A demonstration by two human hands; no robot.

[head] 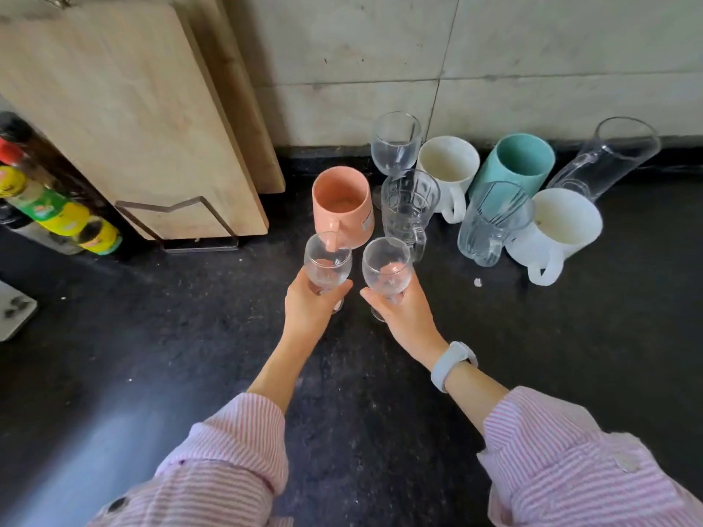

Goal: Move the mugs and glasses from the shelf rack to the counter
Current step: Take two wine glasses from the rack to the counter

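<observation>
lower both stemmed glasses upright onto the bare dark surface point(213, 336) just below the fingers, short of the pink mug point(341, 205) beyond them, with the left hand point(310, 304) clasping the left glass point(327, 262) and the right hand point(403, 311) clasping the right glass point(387, 268) at what appears to be the stems, forearms extended and converging.

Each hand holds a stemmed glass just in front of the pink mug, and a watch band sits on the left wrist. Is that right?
Not quite. The head view shows the watch band on the right wrist, not the left. The rest holds: the left hand and right hand each hold a stemmed glass just in front of the pink mug.
</observation>
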